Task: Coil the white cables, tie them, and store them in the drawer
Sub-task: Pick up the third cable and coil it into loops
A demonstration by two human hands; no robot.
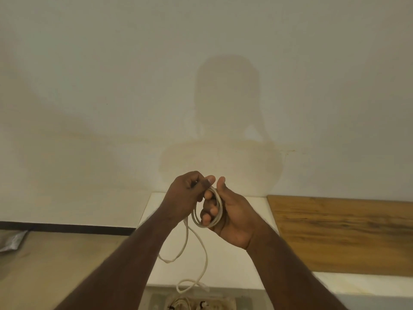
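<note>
While the right hand (225, 211) curls around the coiled white cable (209, 211) and the left hand (190, 193) pinches its strand, the loose tail dangles near the drawer (156, 298) — likely to snag or kink — spoiling the coil.

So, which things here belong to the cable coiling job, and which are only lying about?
Part of the job:
- white cable, coiled in the right hand, fed by the left hand
- open drawer holding more cables

Only lying about:
- wooden board
- silver pouch on the floor
</note>
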